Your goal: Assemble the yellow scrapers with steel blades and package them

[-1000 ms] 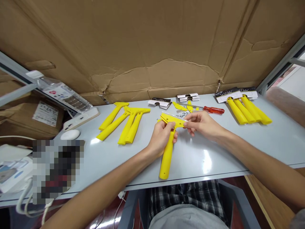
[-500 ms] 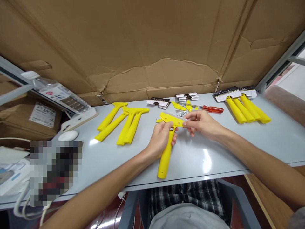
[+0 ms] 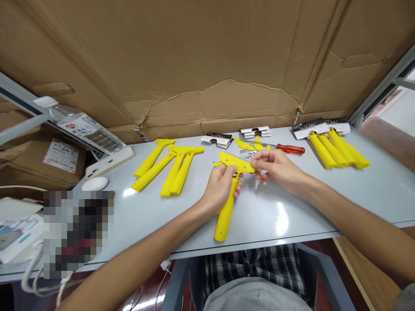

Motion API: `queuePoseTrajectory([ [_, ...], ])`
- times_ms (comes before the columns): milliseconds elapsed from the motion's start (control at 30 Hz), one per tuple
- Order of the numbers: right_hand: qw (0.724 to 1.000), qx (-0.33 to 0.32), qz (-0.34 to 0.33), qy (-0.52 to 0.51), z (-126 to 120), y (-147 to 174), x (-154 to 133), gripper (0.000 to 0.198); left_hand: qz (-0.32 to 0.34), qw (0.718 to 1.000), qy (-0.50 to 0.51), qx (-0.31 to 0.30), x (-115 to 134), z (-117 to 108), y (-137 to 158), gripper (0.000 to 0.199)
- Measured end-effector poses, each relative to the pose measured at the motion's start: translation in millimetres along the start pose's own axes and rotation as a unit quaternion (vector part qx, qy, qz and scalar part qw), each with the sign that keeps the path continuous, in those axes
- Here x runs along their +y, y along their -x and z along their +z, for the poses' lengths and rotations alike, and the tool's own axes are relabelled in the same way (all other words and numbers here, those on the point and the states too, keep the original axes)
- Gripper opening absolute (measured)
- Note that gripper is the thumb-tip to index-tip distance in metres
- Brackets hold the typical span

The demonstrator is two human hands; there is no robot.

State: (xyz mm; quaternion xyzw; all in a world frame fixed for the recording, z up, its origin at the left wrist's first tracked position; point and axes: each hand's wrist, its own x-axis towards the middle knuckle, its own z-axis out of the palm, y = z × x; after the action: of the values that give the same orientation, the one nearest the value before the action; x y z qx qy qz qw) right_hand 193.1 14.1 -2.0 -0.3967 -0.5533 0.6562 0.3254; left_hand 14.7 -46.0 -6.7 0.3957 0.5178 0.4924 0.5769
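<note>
Yellow scraper point(image 3: 228, 205) was clasped at the neck by the left grip point(image 3: 223, 185), over the worktop point(image 3: 259, 216); its head's right end was touched by the right grip point(image 3: 274, 167), whose closure could not be told.

The person wears a light grey top point(image 3: 256, 296), softly creased, above black plaid bottoms point(image 3: 253, 261) crossed by pale lines, past the near edge of the surface point(image 3: 129, 224). A darker grey sleeve point(image 3: 396, 299) shows at the right elbow. Forearms point(image 3: 152, 246) and fingers point(image 3: 266, 156) are bare.
</note>
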Motion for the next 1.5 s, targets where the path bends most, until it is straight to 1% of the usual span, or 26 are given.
queuePoseTrajectory([
  [167,1.000,0.019,0.020,-0.005,2.7,2.2,-2.4,0.031,0.011,1.000,-0.004,0.000,0.0,-0.3,0.0,0.019],
  [367,0.999,0.030,0.007,0.017,0.1,2.0,-3.6,0.036,0.005,1.000,-0.016,-0.002,0.2,-0.4,1.3,0.019],
  [500,1.000,0.015,0.009,0.026,-5.5,0.2,-2.0,0.031,-0.009,1.000,-0.014,-0.006,0.3,0.3,1.8,0.020],
  [600,1.000,0.008,0.008,0.029,-8.0,0.2,-1.5,0.030,-0.011,1.000,-0.013,-0.010,0.9,0.7,1.7,0.025],
  [800,0.994,-0.015,-0.036,0.106,-12.3,0.0,-3.6,0.035,-0.004,1.000,-0.017,-0.012,1.4,-0.4,2.7,0.031],
  [900,0.992,-0.024,-0.047,0.117,-14.9,0.2,-6.1,0.035,0.002,1.000,-0.018,-0.017,0.9,-0.9,3.8,0.032],
  [1000,0.996,-0.042,-0.023,0.081,-17.7,0.6,-7.4,0.035,0.006,1.000,-0.009,-0.020,0.3,-0.9,4.6,0.034],
  [1067,0.998,-0.061,0.017,0.021,-19.5,0.1,-6.4,0.036,0.008,1.000,-0.002,-0.022,0.1,-0.5,5.2,0.037],
  [1167,0.990,-0.090,0.085,-0.073,-21.3,-2.2,-2.7,0.039,0.013,1.000,0.000,-0.018,0.3,0.4,6.8,0.040],
  [1233,0.984,-0.099,0.106,-0.108,-21.4,-3.8,-0.4,0.040,0.019,1.000,-0.005,-0.016,0.7,1.0,8.0,0.041],
  [1367,0.984,-0.093,0.101,-0.111,-19.4,-4.0,0.6,0.039,0.012,1.000,-0.007,-0.020,1.9,2.0,8.6,0.041],
  [1500,0.992,-0.085,0.057,-0.069,-17.8,-0.8,-1.3,0.042,0.005,1.000,-0.007,-0.013,3.0,2.9,7.0,0.033],
])
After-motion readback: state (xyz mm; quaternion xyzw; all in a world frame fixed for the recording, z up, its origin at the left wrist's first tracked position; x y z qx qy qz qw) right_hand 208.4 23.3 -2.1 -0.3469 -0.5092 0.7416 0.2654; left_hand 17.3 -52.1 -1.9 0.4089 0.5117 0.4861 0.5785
